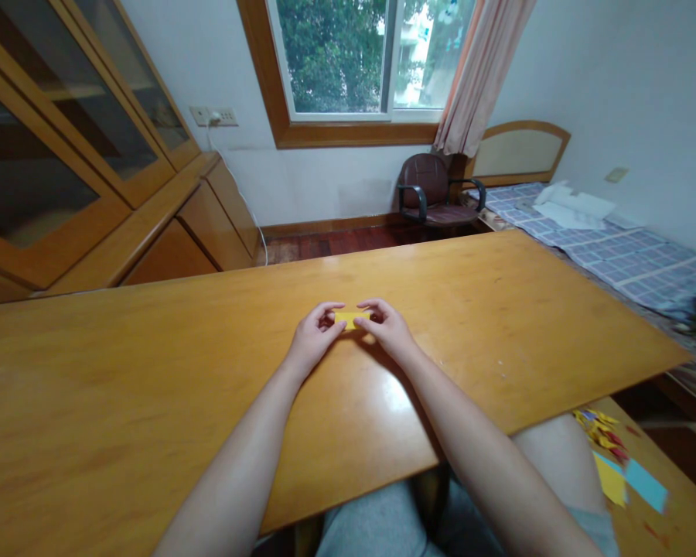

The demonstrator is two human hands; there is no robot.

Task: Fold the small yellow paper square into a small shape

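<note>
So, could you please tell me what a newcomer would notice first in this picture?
Probably the small yellow paper, held at its ends by the left hand and right hand over the wooden table. Next, perhaps the bright window at top centre and the light-blue paper at lower right.

The table (133, 371) offers open surface left of the left hand (313, 338), right of the right hand (392, 331) and ahead of both. Between the hands, the yellow paper (349, 317) bridges the narrow gap. Both forearms (247, 456) close off the near middle. Beyond the table stand the cabinet (223, 220), far left, and chair (432, 186); a knee (554, 452) crowds its near right edge.
</note>
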